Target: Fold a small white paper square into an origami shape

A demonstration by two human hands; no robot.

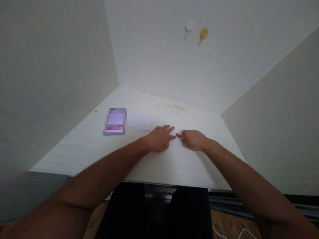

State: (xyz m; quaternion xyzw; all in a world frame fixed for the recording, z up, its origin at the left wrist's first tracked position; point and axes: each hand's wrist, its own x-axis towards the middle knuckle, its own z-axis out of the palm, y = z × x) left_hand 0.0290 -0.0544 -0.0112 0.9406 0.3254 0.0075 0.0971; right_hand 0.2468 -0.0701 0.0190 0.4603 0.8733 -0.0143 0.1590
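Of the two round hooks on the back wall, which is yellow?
The right-hand hook, slightly lower in the picture; the left-hand hook is whitish.

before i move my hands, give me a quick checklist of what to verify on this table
1. Left hand at the small paper: ok, fingers spread there.
2. Right hand close by: ok, a finger points toward the left fingertips.
3. Small paper's folds: cannot tell, hands cover most of it.
4. Paper pile squared up: not ok, corners stick out unevenly.
5. Purple item clear of both hands: ok, left of the pile.
6. Purple item's print readable: not ok, blurred.
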